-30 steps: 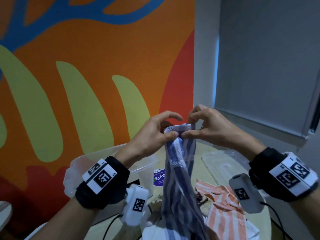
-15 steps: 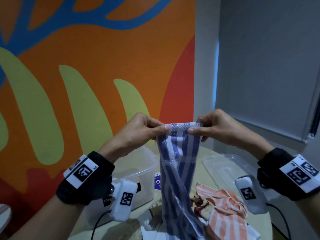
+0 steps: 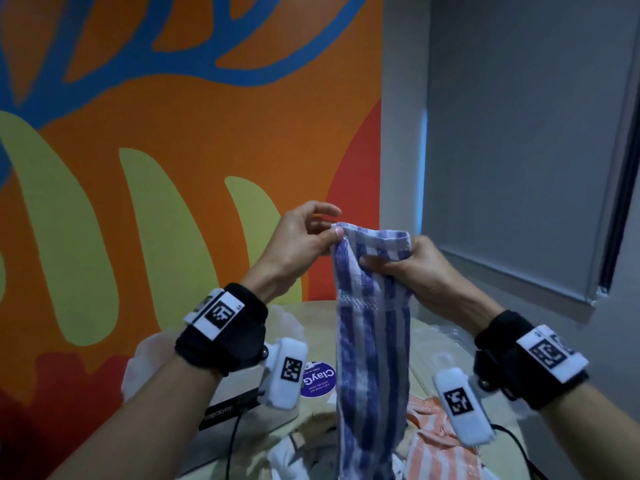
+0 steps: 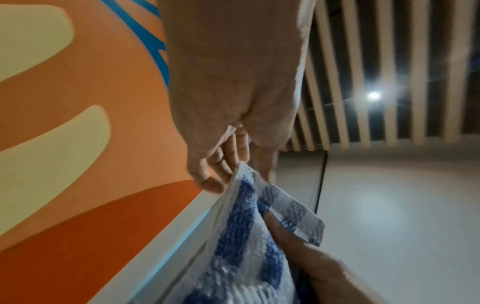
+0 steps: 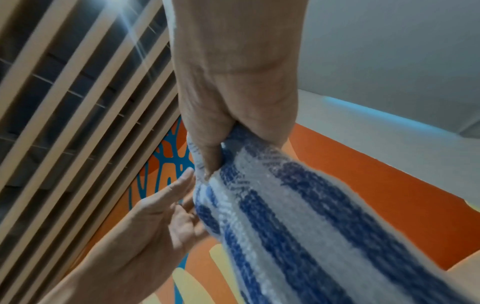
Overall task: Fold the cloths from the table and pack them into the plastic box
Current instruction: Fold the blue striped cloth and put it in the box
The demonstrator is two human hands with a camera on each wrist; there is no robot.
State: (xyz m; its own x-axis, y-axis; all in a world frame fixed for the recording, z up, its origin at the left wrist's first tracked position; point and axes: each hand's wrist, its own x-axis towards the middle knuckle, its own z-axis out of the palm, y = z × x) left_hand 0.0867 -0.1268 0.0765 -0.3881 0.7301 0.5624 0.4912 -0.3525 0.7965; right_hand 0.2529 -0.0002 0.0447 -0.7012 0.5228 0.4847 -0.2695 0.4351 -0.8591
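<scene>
**Blue towel held up over the table**

We hold the blue towel (image 3: 374, 327) up in front of us by its top edge, both hands raised above the table (image 3: 322, 313). Our left hand (image 3: 301, 240) pinches the top left corner between thumb and forefinger; the other fingers arch loosely above the hem. In the left wrist view the same corner sits between the fingertips (image 4: 207, 181), with the hem running down and to the right. Our right hand (image 3: 415, 268) grips the towel a little below the top right corner, thumb across the front of the fabric and fingers curled behind it. In the right wrist view the fabric is bunched inside that fist, and the striped length falls away from it.

The towel hangs in a narrow column, its long sides folded or gathered inward, and its lower end reaches the pile of cloths on the table. Just to the right of that end lies an orange towel (image 3: 440, 452), crumpled. A white cloth (image 3: 287, 459) lies at the left of the pile.

The box (image 3: 142, 362) stands on the table to the left, partly hidden by our left wrist. Its clear lid (image 3: 446, 337) lies on the table at the right, behind our right wrist. A purple sticker (image 3: 318, 379) sits on the table between box and hanging towel.
</scene>
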